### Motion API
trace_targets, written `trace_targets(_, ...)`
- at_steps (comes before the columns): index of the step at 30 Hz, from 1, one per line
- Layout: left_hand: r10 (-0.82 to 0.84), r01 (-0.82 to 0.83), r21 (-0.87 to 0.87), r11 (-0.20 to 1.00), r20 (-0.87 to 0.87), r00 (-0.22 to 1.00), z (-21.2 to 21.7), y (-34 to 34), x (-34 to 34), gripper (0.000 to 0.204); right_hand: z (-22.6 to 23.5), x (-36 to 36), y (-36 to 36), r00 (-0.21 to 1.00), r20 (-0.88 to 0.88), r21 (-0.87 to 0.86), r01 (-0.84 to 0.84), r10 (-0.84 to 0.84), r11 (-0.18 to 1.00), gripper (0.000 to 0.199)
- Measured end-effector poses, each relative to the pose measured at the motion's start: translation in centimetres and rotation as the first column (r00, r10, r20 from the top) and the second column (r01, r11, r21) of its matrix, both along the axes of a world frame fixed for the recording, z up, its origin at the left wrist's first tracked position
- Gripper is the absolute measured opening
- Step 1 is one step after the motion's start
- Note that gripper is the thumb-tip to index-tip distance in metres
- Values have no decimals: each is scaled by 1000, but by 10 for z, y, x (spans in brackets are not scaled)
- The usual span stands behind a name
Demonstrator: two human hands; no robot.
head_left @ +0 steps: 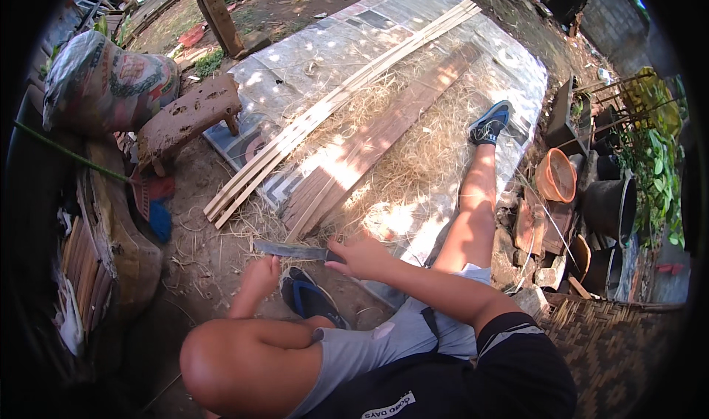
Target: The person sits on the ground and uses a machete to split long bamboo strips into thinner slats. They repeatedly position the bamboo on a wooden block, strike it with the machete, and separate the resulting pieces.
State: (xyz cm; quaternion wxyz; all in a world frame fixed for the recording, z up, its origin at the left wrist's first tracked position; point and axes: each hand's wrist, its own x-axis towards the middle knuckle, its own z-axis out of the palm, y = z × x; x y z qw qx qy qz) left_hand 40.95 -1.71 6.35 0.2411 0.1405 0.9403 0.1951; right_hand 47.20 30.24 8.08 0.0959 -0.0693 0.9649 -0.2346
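Note:
My right hand (363, 258) is wrapped round the dark handle of a long-bladed knife (299, 251). Its grey blade points left, lying almost level above the ground. Just below the blade's tip, my left hand (258, 277) is closed, its thumb close to the edge; what it grips, if anything, is hidden. A thin pale strip (314, 211) runs from beyond the blade up over a brown wooden plank (391, 132). Several long pale strips (343, 98) lie side by side to the left of the plank.
Fine shavings (413, 160) cover a patterned sheet (295, 46) on the ground. A low wooden bench (188, 120) and a full woven sack (111, 83) stand at left. At right are an orange pot (555, 175), black pots (609, 206) and plants. Woven matting (620, 345) lies at lower right.

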Motion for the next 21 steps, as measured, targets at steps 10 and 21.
trace_targets(10, 30, -39, 139, 989, 62, 998, 7, -32, 20, 44, -13, -35, 80, 935, 106, 92, 330, -339, 940, 51)
trace_targets(21, 158, -306, 184, 934, 555, 817, 12, -67, -8, 52, -25, -6, 50, 935, 105, -30, 344, -339, 938, 50)
